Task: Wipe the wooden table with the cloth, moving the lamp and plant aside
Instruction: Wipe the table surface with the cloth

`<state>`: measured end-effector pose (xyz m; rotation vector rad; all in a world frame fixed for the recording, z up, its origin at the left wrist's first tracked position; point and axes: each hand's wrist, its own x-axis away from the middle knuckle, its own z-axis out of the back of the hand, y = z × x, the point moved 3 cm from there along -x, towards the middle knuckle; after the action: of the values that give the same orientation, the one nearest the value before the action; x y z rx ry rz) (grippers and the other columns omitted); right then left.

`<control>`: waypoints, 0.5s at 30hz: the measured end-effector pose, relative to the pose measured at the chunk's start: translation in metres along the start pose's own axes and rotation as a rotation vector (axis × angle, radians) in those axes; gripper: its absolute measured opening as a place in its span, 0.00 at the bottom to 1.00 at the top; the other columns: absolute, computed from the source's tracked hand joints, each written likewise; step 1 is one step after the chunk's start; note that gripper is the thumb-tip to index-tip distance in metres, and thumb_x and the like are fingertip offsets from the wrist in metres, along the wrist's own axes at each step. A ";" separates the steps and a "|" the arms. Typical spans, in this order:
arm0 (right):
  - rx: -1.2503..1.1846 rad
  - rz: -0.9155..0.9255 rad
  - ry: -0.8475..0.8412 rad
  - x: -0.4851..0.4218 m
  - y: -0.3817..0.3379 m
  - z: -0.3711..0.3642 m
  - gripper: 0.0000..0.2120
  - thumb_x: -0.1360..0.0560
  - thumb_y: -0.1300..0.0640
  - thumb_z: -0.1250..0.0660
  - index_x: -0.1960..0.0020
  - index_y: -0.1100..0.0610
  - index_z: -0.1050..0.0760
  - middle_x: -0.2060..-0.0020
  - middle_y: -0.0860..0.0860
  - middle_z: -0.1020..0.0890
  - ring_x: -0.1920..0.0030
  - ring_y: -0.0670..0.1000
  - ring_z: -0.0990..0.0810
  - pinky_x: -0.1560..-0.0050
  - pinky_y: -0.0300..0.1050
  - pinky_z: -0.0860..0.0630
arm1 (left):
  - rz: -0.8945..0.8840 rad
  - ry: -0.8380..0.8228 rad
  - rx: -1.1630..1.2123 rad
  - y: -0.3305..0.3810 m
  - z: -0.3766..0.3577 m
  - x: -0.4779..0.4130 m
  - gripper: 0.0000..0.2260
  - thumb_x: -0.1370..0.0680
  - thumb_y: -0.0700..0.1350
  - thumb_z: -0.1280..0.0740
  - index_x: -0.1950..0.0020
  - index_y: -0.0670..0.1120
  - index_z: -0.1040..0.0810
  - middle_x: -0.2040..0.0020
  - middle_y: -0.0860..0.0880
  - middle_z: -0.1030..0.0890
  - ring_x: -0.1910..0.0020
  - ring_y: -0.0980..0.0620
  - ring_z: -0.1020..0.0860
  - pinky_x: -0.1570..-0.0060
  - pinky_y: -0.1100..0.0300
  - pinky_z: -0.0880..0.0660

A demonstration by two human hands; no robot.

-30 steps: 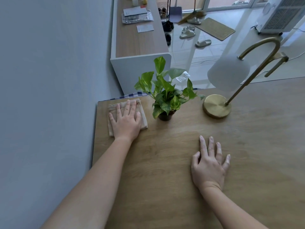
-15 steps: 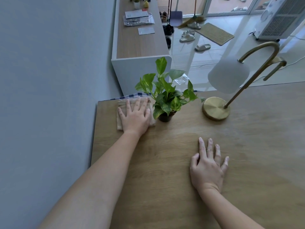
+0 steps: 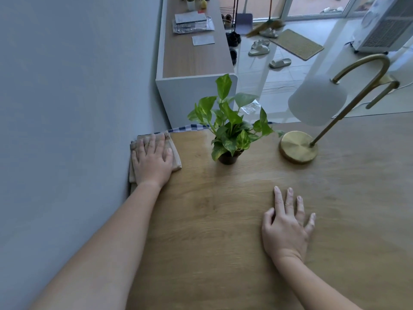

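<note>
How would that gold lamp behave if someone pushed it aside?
The lamp probably slides rather than tips when pushed low: its brass disc base looks broad and heavy. Being tall on a slanted arm, it might tilt if pushed high.

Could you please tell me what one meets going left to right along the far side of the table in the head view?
The cloth under the left hand → plant → lamp base.
</note>
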<state>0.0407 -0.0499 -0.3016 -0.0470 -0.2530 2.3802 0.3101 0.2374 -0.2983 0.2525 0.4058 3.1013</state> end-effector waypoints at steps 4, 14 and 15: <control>-0.003 -0.007 -0.023 0.000 0.000 0.003 0.30 0.17 0.48 0.45 0.16 0.38 0.45 0.15 0.46 0.44 0.16 0.53 0.47 0.18 0.65 0.55 | -0.033 0.031 -0.013 -0.015 -0.004 0.048 0.28 0.14 0.64 0.53 0.13 0.63 0.52 0.12 0.57 0.51 0.13 0.47 0.56 0.16 0.43 0.61; -0.007 -0.006 -0.016 0.000 -0.002 0.001 0.31 0.17 0.48 0.45 0.16 0.39 0.46 0.15 0.47 0.43 0.16 0.54 0.46 0.18 0.67 0.54 | -0.068 0.013 -0.043 -0.023 0.006 0.028 0.29 0.14 0.64 0.54 0.12 0.59 0.51 0.12 0.54 0.51 0.13 0.46 0.55 0.15 0.46 0.58; -0.003 -0.006 -0.013 0.000 -0.003 0.000 0.31 0.17 0.49 0.43 0.16 0.39 0.45 0.15 0.47 0.43 0.16 0.54 0.46 0.18 0.67 0.54 | -0.059 0.003 -0.036 -0.021 0.009 0.012 0.29 0.13 0.63 0.53 0.12 0.59 0.52 0.12 0.53 0.51 0.13 0.46 0.55 0.15 0.46 0.58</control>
<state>0.0427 -0.0482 -0.3008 -0.0319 -0.2631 2.3748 0.2991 0.2606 -0.2932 0.2304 0.3497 3.0486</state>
